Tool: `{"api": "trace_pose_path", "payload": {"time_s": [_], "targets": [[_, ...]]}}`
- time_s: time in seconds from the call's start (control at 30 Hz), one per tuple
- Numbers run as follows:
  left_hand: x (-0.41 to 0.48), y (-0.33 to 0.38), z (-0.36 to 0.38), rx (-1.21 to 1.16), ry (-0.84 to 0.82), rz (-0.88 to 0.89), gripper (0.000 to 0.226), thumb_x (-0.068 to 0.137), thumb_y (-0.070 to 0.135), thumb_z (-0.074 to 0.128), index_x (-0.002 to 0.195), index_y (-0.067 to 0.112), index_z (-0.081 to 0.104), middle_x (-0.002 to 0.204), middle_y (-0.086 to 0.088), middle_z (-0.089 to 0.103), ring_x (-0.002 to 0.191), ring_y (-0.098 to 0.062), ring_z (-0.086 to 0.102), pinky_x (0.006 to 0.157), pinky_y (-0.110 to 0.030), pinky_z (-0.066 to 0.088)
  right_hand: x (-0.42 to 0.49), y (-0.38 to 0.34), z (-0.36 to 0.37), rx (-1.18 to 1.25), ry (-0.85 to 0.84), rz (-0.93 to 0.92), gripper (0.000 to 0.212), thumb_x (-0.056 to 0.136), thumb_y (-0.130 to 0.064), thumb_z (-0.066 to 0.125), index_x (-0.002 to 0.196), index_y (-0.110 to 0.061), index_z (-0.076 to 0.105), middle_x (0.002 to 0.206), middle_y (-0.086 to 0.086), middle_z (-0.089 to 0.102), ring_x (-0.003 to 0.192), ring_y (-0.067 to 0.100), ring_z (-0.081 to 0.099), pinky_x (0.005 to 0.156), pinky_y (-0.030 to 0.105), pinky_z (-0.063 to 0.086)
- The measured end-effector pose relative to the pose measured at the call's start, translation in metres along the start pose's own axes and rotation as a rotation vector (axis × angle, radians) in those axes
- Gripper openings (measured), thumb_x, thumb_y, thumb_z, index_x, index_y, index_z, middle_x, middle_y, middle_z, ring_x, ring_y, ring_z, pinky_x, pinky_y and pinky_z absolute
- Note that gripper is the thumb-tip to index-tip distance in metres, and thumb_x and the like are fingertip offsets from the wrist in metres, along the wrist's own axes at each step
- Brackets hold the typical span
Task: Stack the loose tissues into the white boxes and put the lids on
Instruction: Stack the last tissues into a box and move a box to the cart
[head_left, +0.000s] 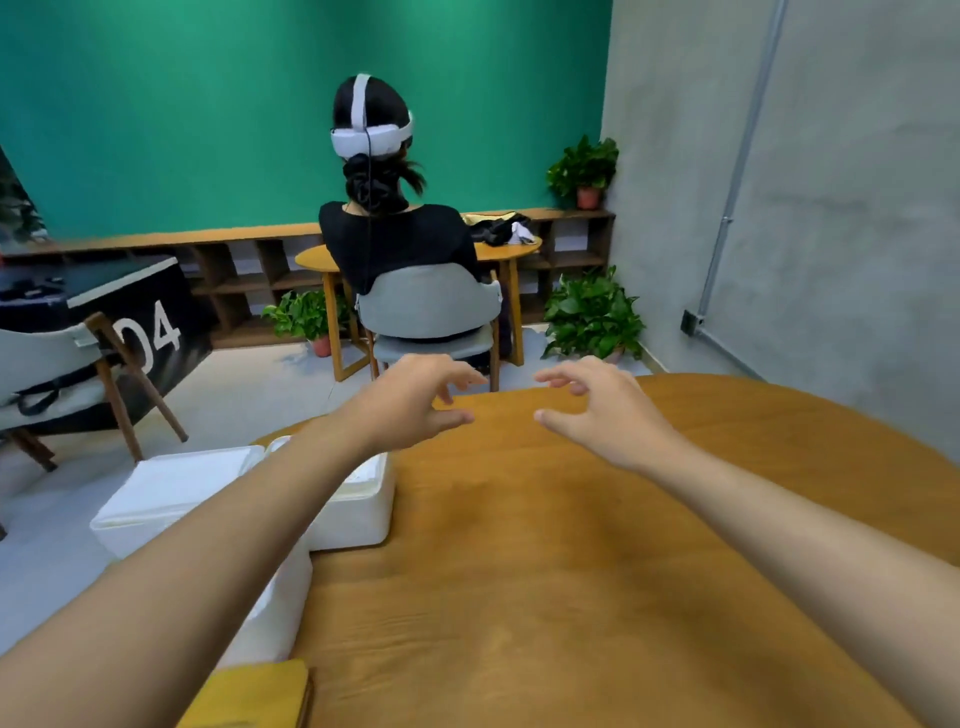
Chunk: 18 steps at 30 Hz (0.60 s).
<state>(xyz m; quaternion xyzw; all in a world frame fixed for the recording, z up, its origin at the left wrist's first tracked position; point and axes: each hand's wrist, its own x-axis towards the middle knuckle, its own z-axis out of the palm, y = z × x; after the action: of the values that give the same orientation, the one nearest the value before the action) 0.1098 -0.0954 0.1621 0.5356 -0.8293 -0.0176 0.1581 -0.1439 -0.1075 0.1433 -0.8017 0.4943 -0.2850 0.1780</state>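
Hovering left hand (410, 400) and right hand (597, 410) over tabletop (519, 571), fingers (551, 419) spread wide, holding nothing. Judging white boxes (358, 517) light, crushable; gripping opposite sides likely safest.

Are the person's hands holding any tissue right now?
No, the left hand and right hand hang empty with loosely spread fingers above the round brown wooden table.

Boxes (171, 488) at left edge of table (571, 545); seated person (400, 239) beyond table's far edge.
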Motion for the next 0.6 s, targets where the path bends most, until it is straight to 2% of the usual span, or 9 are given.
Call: {"api": "trace_pose_path", "payload": {"time_s": [0.1,0.2,0.37,0.5,0.6], "targets": [[0.049,0.074,0.007,-0.124,0.062,0.156,0.042,0.095,0.035,0.076,0.135,0.026,0.067,0.111,0.009,0.072,0.093,-0.003,0.068,0.087,-0.027,0.058,-0.035,0.041,-0.065,-0.041,0.141,0.016,0.036,0.092,-0.033,0.079,0.126,-0.034,0.068,0.104,-0.014,0.067,0.093,0.006,0.056,0.083,0.024,0.043],[0.095,0.156,0.017,-0.223,0.111,0.3,0.039,0.095,0.035,0.077,0.132,0.025,0.069,0.101,0.012,0.073,0.086,-0.001,0.068,0.082,-0.025,0.058,-0.075,0.079,-0.129,-0.079,0.249,0.051,0.029,0.09,-0.029,0.082,0.116,-0.035,0.071,0.09,-0.014,0.069,0.083,0.002,0.057,0.075,0.022,0.045],[0.159,0.29,0.031,-0.328,0.113,0.49,0.041,0.092,0.036,0.08,0.13,0.025,0.07,0.093,0.012,0.073,0.079,-0.001,0.068,0.076,-0.018,0.056,-0.142,0.133,-0.229,-0.207,0.381,0.145,0.033,0.087,-0.028,0.083,0.118,-0.029,0.074,0.084,-0.012,0.071,0.076,0.004,0.058,0.081,0.034,0.05],[0.202,0.384,0.043,-0.373,0.078,0.599,0.041,0.09,0.038,0.082,0.129,0.028,0.071,0.087,0.014,0.073,0.077,-0.005,0.068,0.077,-0.021,0.055,-0.195,0.165,-0.308,-0.365,0.453,0.229,0.029,0.087,-0.033,0.082,0.115,-0.03,0.075,0.084,-0.015,0.071,0.073,0.003,0.057,0.079,0.033,0.05],[0.228,0.447,0.052,-0.425,0.055,0.673,0.039,0.09,0.036,0.083,0.126,0.027,0.072,0.086,0.012,0.073,0.078,-0.01,0.068,0.076,-0.016,0.051,-0.236,0.187,-0.363,-0.472,0.489,0.291,0.022,0.088,-0.037,0.08,0.108,-0.029,0.076,0.078,-0.022,0.066,0.074,-0.001,0.056,0.078,0.036,0.052]]}}
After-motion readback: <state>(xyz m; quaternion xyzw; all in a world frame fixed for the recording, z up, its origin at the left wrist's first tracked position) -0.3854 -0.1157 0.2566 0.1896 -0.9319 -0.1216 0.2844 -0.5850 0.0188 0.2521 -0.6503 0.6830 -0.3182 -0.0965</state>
